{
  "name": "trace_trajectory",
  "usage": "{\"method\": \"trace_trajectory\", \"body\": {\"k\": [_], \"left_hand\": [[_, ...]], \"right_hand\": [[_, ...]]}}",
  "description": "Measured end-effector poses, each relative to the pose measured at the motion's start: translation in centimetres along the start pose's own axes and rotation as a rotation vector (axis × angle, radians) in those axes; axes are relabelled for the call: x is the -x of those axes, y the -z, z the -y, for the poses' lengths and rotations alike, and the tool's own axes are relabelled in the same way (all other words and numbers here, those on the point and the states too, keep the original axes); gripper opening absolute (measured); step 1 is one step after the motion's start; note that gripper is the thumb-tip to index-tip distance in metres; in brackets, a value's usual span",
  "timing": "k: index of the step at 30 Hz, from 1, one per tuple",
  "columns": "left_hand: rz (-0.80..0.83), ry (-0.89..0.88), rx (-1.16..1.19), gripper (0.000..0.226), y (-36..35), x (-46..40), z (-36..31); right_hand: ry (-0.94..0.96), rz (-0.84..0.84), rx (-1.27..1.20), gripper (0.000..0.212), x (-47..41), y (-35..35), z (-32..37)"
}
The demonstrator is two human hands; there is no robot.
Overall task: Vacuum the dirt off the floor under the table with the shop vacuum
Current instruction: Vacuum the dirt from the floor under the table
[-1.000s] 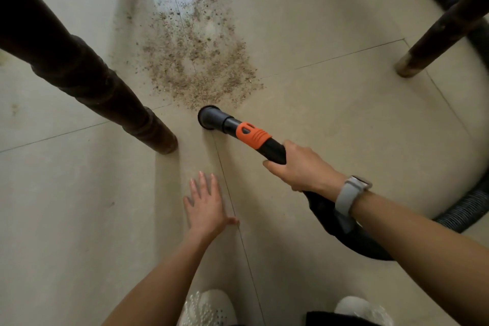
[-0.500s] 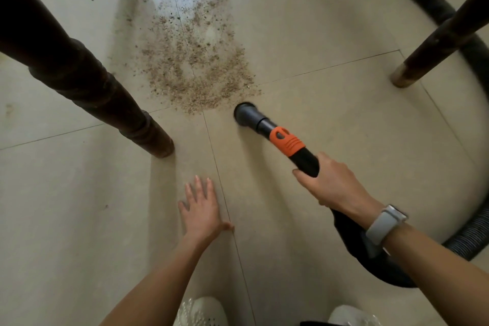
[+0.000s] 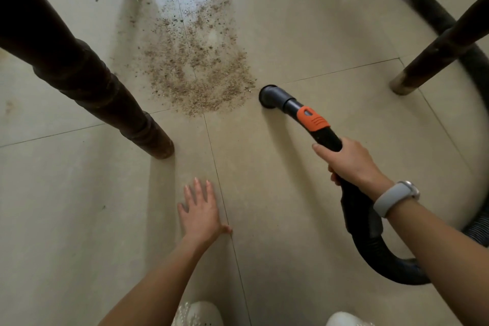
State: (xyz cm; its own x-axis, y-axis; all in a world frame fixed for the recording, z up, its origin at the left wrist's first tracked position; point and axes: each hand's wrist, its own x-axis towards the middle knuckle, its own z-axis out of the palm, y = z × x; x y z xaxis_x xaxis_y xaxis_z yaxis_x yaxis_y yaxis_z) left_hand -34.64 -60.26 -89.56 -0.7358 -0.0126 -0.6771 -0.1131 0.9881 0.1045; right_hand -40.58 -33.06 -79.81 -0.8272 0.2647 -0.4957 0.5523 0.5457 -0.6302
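Tiled floor [image 3: 304,21] carries dirt [image 3: 195,66] upper centre; right hand [image 3: 349,161] grips the vacuum nozzle [image 3: 280,100] just beside it, left hand [image 3: 202,212] spread flat.

Table legs' [image 3: 79,71] tops, hose [image 3: 434,16] far end and white shoes [image 3: 198,315] past the frame edges.

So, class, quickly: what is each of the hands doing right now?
Left hand: open, flat on the floor tiles.
Right hand: gripping the vacuum hose handle.

Bare floor [image 3: 304,34] lies open between left table leg [image 3: 105,98] and right table leg [image 3: 434,53].
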Motion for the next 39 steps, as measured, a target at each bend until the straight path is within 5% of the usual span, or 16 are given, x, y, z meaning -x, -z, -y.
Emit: {"method": "trace_trajectory", "body": {"k": [11,25,30,35,39], "left_hand": [[0.008,-0.011,-0.004,0.123,0.1,0.1,0.0],[0.007,0.042,0.087,0.112,0.6,0.3,-0.8],[-0.282,-0.038,0.665,0.053,2.3,-0.1,-5.6],[0.186,-0.082,1.212,0.055,4.6,0.5,-10.9],[0.257,-0.145,1.554,0.035,5.6,1.1,-12.6]], "right_hand": [[0.012,0.184,-0.099,0.020,-1.1,-1.8,1.2],[0.129,-0.022,0.387,0.033,3.9,-4.9,-5.0],[0.109,-0.179,0.444,0.041,5.0,-5.1,-6.0],[0.130,-0.098,0.536,0.030,6.2,-4.7,-7.2],[0.241,-0.007,0.407,0.027,6.4,-5.3,-6.4]]}}
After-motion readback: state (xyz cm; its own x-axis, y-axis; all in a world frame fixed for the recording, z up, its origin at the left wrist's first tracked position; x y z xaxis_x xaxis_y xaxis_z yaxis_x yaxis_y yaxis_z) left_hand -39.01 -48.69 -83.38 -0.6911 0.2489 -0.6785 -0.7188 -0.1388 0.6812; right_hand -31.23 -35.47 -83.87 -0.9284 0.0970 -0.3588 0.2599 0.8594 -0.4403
